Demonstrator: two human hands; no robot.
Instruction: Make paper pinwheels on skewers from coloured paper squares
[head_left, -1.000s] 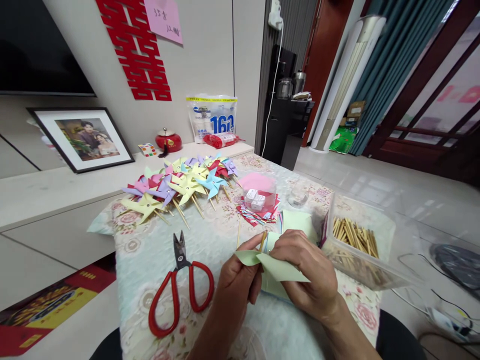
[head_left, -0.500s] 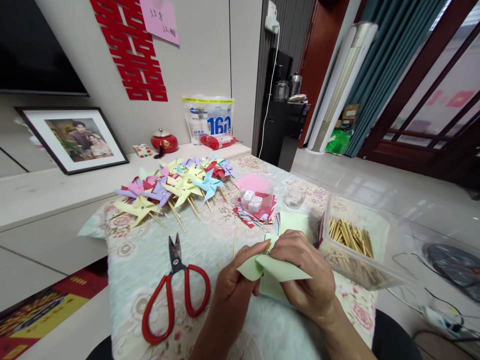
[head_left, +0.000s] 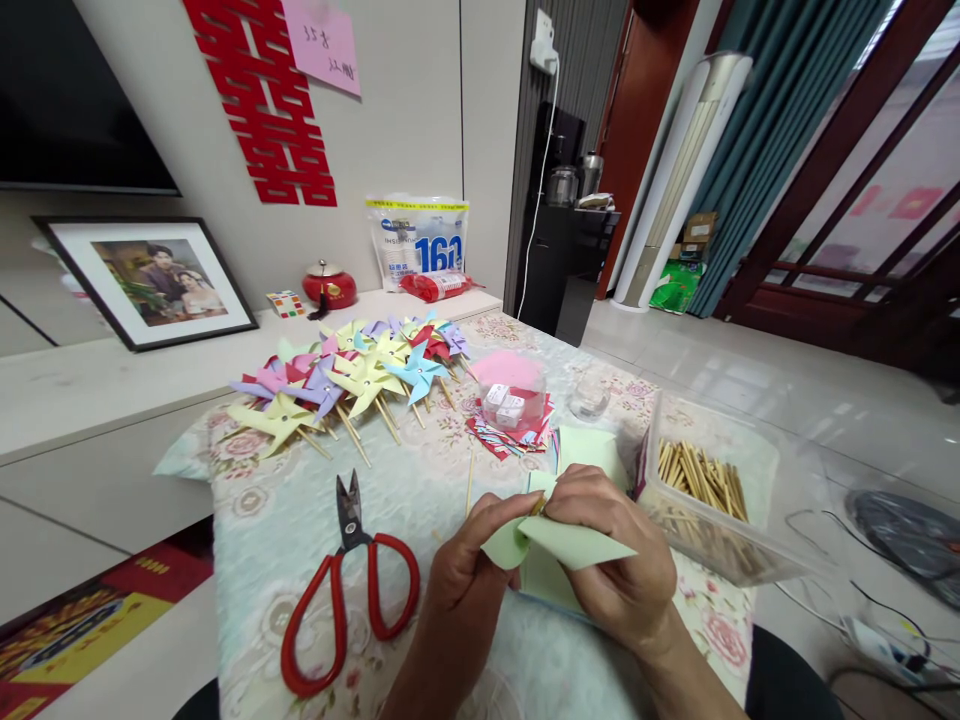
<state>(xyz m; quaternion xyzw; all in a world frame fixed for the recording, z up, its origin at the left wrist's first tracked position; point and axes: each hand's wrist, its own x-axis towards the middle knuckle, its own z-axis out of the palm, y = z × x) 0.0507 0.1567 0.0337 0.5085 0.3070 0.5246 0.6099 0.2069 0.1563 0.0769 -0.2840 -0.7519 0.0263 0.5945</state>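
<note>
Both my hands meet over the table's near edge around a half-folded light green paper pinwheel (head_left: 570, 545). My left hand (head_left: 469, 575) grips the wooden stick (head_left: 537, 503) under the paper; only the stick's tip shows between my fingers. My right hand (head_left: 611, 560) pinches the green paper's folded corners at the centre against that tip. Red-handled scissors (head_left: 347, 590) lie shut on the cloth to the left of my left hand. More green paper sheets (head_left: 592, 445) lie just beyond my hands.
A heap of finished coloured pinwheels (head_left: 352, 375) covers the far left of the flowered tablecloth (head_left: 420, 480). A clear tub (head_left: 514, 395) sits on coloured paper squares; a clear box of wooden sticks (head_left: 705, 480) stands at right. One loose stick (head_left: 470, 480) lies mid-table.
My fingers have drawn the green paper's corners closer over the stick tip, so less of the stick shows. The view shifted slightly; nothing else on the table moved.
</note>
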